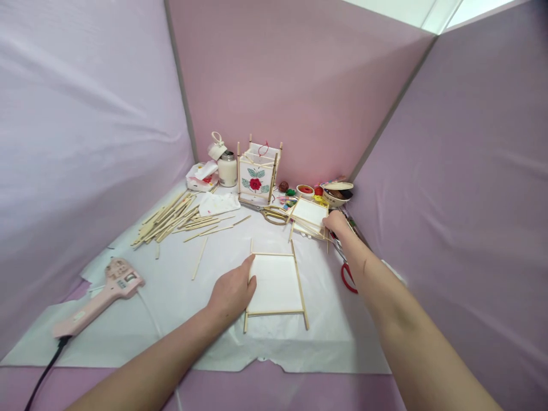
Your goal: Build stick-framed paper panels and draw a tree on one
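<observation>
In the middle of the table lies a wooden-stick frame point(276, 283) with a white sheet across it. My left hand point(232, 289) pinches its left side between thumb and fingers. Farther off at the right, my right hand point(338, 224) grips the right edge of another white-sheeted stick frame point(309, 212), and its fingertips are partly hidden. Under that one, more stick framing shows. Behind stands a box-shaped stick lantern point(256, 180) with a red flower and green leaves on its front.
A pink glue gun point(100, 297) lies at the left with its cord. Behind are loose wooden sticks point(166, 220), a cream jar point(227, 170) and gold-handled scissors point(274, 214). Red-handled scissors point(349, 278) lie beneath my right forearm, near a lidded bowl point(336, 197).
</observation>
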A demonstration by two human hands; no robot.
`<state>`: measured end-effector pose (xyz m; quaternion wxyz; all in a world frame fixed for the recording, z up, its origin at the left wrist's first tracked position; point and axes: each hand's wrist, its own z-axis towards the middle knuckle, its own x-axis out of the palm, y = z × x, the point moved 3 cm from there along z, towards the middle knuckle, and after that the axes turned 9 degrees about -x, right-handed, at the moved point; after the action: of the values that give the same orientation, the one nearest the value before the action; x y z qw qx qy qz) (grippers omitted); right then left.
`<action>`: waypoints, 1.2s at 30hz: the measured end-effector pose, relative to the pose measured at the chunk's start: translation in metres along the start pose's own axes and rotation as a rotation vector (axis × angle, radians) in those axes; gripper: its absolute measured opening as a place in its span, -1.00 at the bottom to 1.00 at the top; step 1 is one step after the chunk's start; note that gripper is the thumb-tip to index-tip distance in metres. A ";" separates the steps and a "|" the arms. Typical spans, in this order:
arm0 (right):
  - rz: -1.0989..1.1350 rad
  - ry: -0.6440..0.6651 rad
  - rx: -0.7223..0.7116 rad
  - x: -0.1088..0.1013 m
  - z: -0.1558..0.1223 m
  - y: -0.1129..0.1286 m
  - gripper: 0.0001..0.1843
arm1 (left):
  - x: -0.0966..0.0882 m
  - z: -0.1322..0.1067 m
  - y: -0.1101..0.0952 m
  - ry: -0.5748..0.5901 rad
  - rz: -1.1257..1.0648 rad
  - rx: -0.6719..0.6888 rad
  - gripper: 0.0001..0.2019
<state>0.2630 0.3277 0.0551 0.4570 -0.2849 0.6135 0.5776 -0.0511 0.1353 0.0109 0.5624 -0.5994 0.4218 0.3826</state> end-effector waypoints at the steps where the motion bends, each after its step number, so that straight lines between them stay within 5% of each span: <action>1: 0.015 -0.023 0.000 -0.003 0.001 -0.002 -0.74 | 0.000 0.000 0.000 0.000 0.000 0.002 -0.48; 6: 0.141 -0.160 -0.060 -0.035 0.004 -0.007 -0.67 | 0.001 0.000 0.000 0.005 0.000 0.009 -0.48; 12: 0.250 -0.285 -0.223 -0.120 0.011 -0.001 -0.55 | 0.000 0.000 -0.001 0.022 0.005 0.003 -0.48; 15: -0.010 -0.324 -0.500 -0.165 0.021 0.012 -0.68 | 0.001 0.000 0.000 0.023 0.007 0.004 -0.48; 18: -0.121 -0.286 -0.593 -0.187 0.031 0.028 -0.80 | 0.004 0.001 0.001 0.021 0.004 -0.008 -0.46; 23: -0.639 -0.061 -1.097 -0.159 0.000 0.085 -0.70 | 0.007 0.004 0.006 -0.022 -0.154 -0.004 -0.50; 28: -0.833 -0.055 -1.530 -0.100 -0.086 0.150 -0.77 | -0.009 0.000 0.011 -0.392 -0.565 0.167 -0.55; 33: -0.774 -0.129 -1.818 -0.051 -0.147 0.205 -0.70 | -0.027 0.012 -0.001 -0.221 -0.891 0.190 -0.43; 36: -0.682 -0.148 -1.905 -0.046 -0.156 0.220 -0.69 | -0.033 0.031 -0.009 -0.059 -1.097 0.092 -0.66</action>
<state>0.0532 0.2059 0.1815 0.2171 -0.6543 -0.2459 0.6815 -0.0534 0.1684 0.0430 0.7166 -0.6952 0.0478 0.0310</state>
